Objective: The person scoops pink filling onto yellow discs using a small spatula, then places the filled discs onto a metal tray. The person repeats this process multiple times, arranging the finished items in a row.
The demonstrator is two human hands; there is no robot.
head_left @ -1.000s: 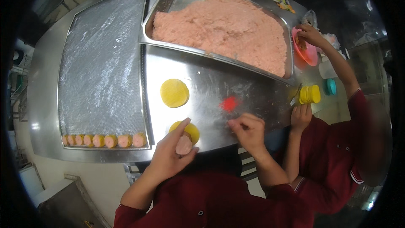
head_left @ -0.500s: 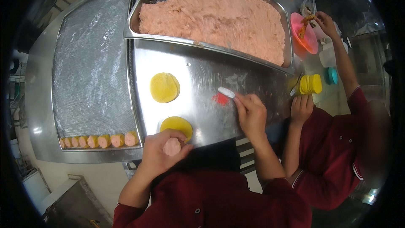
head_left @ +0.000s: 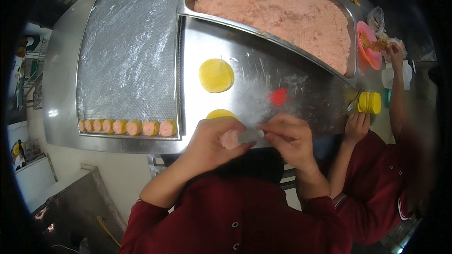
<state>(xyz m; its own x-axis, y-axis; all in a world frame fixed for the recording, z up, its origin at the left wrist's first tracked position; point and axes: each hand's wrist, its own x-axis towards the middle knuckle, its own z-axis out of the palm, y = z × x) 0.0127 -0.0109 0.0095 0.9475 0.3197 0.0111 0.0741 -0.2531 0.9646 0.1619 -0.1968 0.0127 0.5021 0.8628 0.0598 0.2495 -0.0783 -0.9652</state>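
Note:
My left hand (head_left: 207, 143) cups a dumpling wrapper with a lump of pink filling (head_left: 230, 138) in it, just over the near edge of the steel table (head_left: 263, 84). My right hand (head_left: 289, 136) holds a small flat metal spreader (head_left: 251, 135) with its tip against the filling. Part of a yellow round wrapper (head_left: 220, 113) shows on the table just beyond my left hand, and another yellow wrapper (head_left: 216, 75) lies farther away.
A large steel pan of pink minced filling (head_left: 278, 11) stands at the back. A film-covered tray (head_left: 129, 51) on the left holds a row of finished dumplings (head_left: 127, 127). At right, another person's hand (head_left: 356, 127) rests near a stack of yellow wrappers (head_left: 369, 102); a pink bowl (head_left: 367, 47) sits beyond.
My right hand has come back from the table toward my left hand, bringing the spreader onto the filling. The view has shifted closer to the hands.

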